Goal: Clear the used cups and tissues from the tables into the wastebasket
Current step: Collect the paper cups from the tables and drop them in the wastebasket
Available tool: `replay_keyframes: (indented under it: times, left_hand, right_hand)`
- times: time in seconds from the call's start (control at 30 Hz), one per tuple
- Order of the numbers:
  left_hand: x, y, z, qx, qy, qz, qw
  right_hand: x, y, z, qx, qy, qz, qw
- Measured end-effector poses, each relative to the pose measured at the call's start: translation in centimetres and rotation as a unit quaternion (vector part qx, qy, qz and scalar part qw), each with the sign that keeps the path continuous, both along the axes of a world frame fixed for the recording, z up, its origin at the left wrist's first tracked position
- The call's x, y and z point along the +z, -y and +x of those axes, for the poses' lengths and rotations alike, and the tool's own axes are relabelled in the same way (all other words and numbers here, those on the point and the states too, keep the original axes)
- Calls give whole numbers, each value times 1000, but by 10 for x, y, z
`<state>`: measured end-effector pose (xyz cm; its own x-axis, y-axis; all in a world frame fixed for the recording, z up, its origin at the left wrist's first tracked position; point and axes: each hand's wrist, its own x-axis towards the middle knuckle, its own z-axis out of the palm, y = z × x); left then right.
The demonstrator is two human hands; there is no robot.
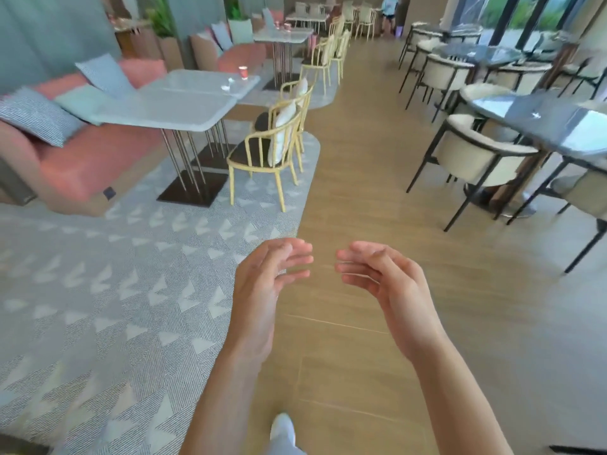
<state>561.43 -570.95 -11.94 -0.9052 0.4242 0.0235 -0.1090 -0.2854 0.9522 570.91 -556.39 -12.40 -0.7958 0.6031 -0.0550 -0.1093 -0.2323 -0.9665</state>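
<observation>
My left hand [266, 280] and my right hand [384, 280] are held out in front of me above the floor, fingers loosely bent, both holding nothing. Far ahead on the left, a red paper cup [243, 72] stands on a pale marble table [184, 103], with crumpled white tissues [229, 84] beside it. On a farther table [285, 37] stand two more pink cups [283, 26]. A small white tissue [536, 115] lies on the dark glossy table [558, 126] at the right. No wastebasket is in view.
Pink sofas with cushions [42, 119] line the left wall. Yellow chairs [269, 152] face the marble tables. White upholstered chairs [476, 156] with black legs surround the right tables. A wooden aisle [361, 192] runs between them. A person [390, 14] stands far back.
</observation>
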Motion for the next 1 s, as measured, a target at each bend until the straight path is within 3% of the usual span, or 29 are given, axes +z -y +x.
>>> replay_keyframes:
  times: [0.27, 0.53, 0.7, 1.0]
  left_hand:
    - [-27, -127, -142, -9, 26, 2, 1000]
    - [8, -271, -311, -41, 5, 28, 999]
    - [1, -346, -376, -65, 12, 3, 998]
    - [-23, -500, -520, 5, -8, -44, 999]
  right_hand:
    - [-26, -120, -137, -20, 42, 12, 999]
    - [5, -262, -280, -89, 24, 17, 996]
    - [-9, -340, -340, -132, 21, -18, 991]
    - [-32, -521, -500, -96, 12, -25, 995]
